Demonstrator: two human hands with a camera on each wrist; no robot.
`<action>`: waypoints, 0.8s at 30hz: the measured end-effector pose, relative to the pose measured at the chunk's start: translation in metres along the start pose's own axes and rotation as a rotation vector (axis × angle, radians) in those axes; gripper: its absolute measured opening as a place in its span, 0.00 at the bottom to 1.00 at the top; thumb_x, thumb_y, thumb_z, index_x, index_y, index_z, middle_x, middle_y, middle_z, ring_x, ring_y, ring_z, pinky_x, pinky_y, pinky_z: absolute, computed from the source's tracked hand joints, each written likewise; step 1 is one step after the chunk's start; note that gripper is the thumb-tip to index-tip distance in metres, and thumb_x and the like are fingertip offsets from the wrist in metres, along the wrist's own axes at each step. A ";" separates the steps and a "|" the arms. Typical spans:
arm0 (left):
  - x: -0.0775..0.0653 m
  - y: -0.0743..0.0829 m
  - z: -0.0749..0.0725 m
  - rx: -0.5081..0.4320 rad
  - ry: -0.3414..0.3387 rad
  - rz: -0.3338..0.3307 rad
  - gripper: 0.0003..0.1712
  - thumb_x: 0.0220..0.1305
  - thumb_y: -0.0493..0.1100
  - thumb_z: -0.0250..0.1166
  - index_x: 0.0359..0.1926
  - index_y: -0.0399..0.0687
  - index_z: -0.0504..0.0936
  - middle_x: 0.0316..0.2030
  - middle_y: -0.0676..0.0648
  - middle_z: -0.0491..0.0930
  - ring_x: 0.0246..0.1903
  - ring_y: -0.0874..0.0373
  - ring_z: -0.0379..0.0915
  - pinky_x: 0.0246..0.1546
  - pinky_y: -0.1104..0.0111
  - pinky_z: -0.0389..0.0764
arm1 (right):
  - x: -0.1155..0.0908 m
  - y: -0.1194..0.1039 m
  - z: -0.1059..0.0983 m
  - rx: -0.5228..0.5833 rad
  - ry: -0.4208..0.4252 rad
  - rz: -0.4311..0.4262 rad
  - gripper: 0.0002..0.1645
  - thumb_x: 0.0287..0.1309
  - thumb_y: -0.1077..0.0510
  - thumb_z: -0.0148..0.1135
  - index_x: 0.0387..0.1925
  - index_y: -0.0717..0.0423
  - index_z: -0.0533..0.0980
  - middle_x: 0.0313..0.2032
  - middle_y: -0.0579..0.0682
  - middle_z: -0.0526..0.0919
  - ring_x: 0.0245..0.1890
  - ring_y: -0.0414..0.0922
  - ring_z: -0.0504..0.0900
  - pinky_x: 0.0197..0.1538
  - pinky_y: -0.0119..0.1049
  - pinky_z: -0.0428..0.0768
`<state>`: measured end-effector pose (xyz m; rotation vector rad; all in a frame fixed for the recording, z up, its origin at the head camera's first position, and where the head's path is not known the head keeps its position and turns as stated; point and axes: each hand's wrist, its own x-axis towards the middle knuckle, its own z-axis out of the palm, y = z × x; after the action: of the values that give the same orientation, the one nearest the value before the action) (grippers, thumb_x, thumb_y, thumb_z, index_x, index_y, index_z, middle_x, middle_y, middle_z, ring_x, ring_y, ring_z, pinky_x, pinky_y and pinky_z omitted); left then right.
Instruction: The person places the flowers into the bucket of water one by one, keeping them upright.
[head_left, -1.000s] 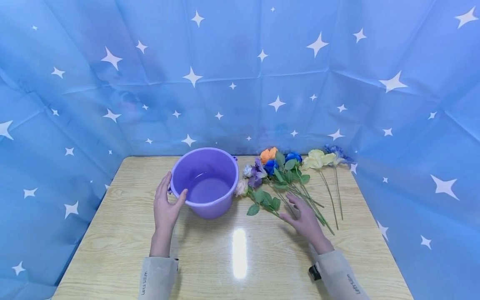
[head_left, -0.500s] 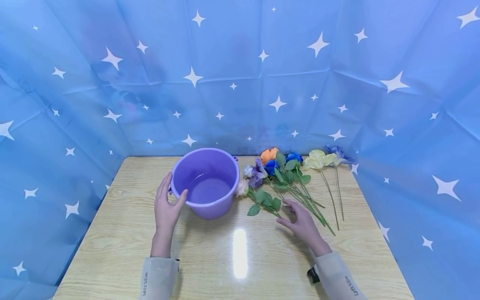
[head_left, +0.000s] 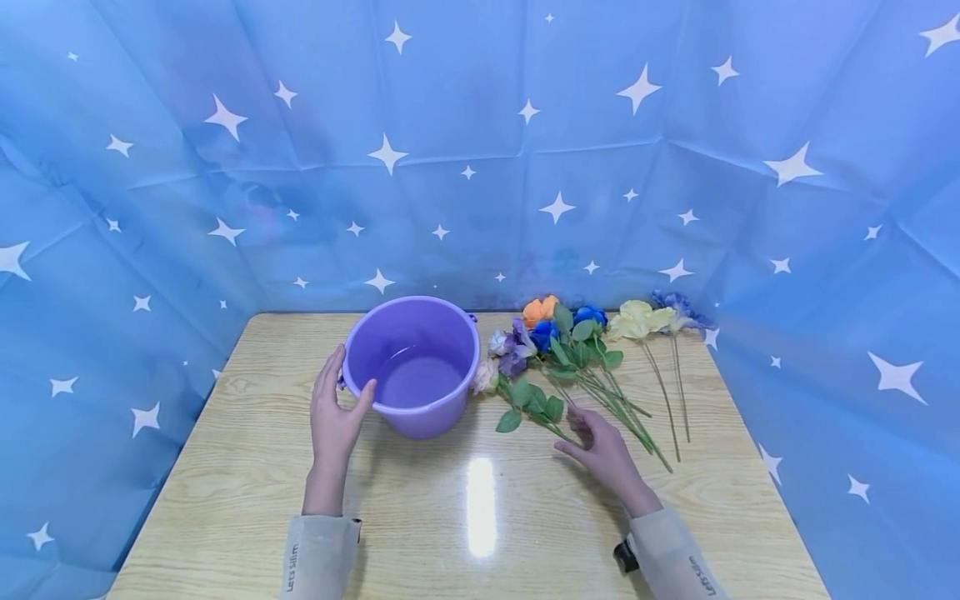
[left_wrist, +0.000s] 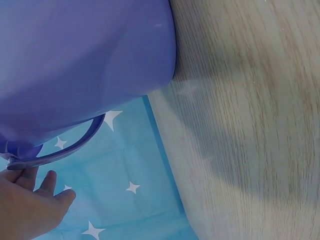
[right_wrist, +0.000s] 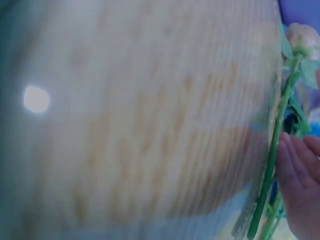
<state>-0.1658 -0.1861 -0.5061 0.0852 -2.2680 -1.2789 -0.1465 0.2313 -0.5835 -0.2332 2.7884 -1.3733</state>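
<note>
Head view: a purple bucket [head_left: 423, 423] stands upright on the wooden table [head_left: 420, 508], left of the middle and toward the far edge. A person's left hand [head_left: 335, 421] touches its left side, fingers extended along the outer wall and thumb spread apart onto the rim; the left wrist view shows the bucket's handle [left_wrist: 60, 159] hanging beside those fingers. The right hand [head_left: 609, 457] is low over the table's right half, its thumb and fingers apart around the green stem [right_wrist: 282, 120] of a pale pink flower [head_left: 486, 377], whose bloom lies just beside the bucket; whether the fingers press that stem I cannot tell. Near the far edge lie an orange flower [head_left: 540, 311], blue flowers [head_left: 590, 315] and a purple flower [head_left: 516, 354], while a yellow flower [head_left: 637, 319] and a violet-blue flower [head_left: 675, 300] have their blooms by the far right corner, stems toward the near edge.
</note>
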 end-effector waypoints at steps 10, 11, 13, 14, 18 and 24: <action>-0.001 0.000 0.000 0.003 0.000 -0.012 0.42 0.56 0.46 0.72 0.72 0.48 0.68 0.71 0.41 0.68 0.71 0.42 0.61 0.73 0.45 0.64 | 0.003 0.004 0.004 -0.065 -0.025 0.027 0.35 0.50 0.52 0.76 0.58 0.61 0.76 0.53 0.55 0.80 0.52 0.52 0.83 0.57 0.46 0.83; 0.000 0.000 0.000 0.003 0.001 -0.009 0.42 0.56 0.46 0.72 0.72 0.48 0.68 0.71 0.41 0.68 0.71 0.42 0.61 0.73 0.45 0.63 | 0.003 0.003 0.004 -0.071 -0.031 0.032 0.33 0.50 0.53 0.76 0.57 0.60 0.77 0.53 0.55 0.80 0.52 0.52 0.83 0.57 0.45 0.83; 0.000 0.000 -0.001 0.004 0.004 -0.005 0.42 0.56 0.45 0.72 0.72 0.47 0.68 0.71 0.40 0.68 0.71 0.41 0.61 0.73 0.45 0.63 | 0.004 0.002 0.004 -0.075 -0.043 0.046 0.31 0.50 0.55 0.76 0.56 0.60 0.79 0.54 0.55 0.79 0.52 0.52 0.83 0.57 0.45 0.84; 0.000 0.000 -0.001 0.004 0.006 -0.001 0.42 0.56 0.45 0.72 0.71 0.47 0.68 0.71 0.40 0.68 0.71 0.41 0.61 0.73 0.45 0.63 | 0.005 0.001 0.003 -0.078 -0.048 0.050 0.30 0.51 0.55 0.76 0.55 0.59 0.79 0.54 0.55 0.79 0.52 0.53 0.83 0.57 0.45 0.84; 0.000 -0.001 0.000 0.011 0.009 0.012 0.42 0.56 0.45 0.72 0.71 0.47 0.68 0.70 0.40 0.69 0.71 0.41 0.62 0.73 0.44 0.63 | 0.006 0.000 0.002 -0.091 -0.047 0.055 0.26 0.51 0.58 0.75 0.53 0.60 0.80 0.53 0.55 0.79 0.51 0.53 0.83 0.56 0.45 0.84; 0.000 -0.001 0.000 0.010 0.008 0.010 0.42 0.56 0.45 0.72 0.71 0.47 0.69 0.70 0.41 0.69 0.71 0.41 0.62 0.72 0.43 0.64 | 0.006 0.000 0.003 -0.130 -0.022 0.032 0.22 0.51 0.61 0.75 0.49 0.60 0.82 0.49 0.54 0.80 0.48 0.52 0.84 0.54 0.45 0.85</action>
<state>-0.1662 -0.1864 -0.5074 0.0829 -2.2659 -1.2599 -0.1524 0.2281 -0.5847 -0.2047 2.8532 -1.1771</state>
